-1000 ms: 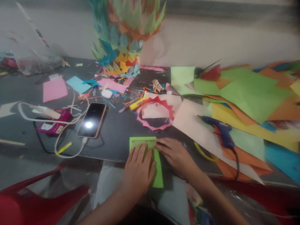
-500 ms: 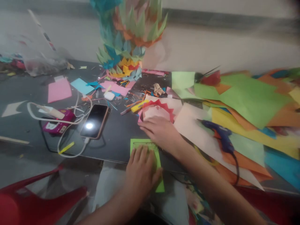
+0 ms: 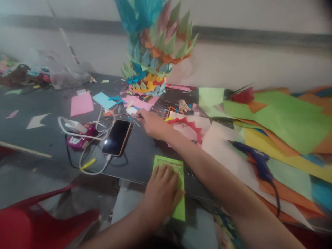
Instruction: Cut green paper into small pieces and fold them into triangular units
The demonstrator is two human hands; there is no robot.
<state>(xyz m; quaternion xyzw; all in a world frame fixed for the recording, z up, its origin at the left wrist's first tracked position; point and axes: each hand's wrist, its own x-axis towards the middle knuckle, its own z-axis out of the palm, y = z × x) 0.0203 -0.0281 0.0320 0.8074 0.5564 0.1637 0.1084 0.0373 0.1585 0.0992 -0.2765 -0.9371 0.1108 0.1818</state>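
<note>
My left hand (image 3: 164,185) lies flat, fingers stretched, on a strip of light green paper (image 3: 180,207) at the table's front edge. A clear ruler-like strip (image 3: 168,162) shows on the paper just beyond the fingertips. Reaching across to the middle of the table, my right hand (image 3: 151,122) has its fingers closed at a small white rounded object (image 3: 131,110); its exact kind is unclear. Beneath the right forearm, partly covered, is a pale paper piece with a red zigzag border (image 3: 190,126). A phone (image 3: 117,137) on a white cable lies left of that hand.
A blue glue gun (image 3: 255,157) rests on coloured sheets (image 3: 290,117) at the right. Behind stands a folded-paper construction (image 3: 150,65). A purple power socket box (image 3: 80,138), paper scraps and a yellow strip (image 3: 88,163) are at left; a red chair (image 3: 52,214) stands below.
My right hand has moved left and away from the red-bordered paper to the small white object. My left hand stays on the green paper. The view has shifted left.
</note>
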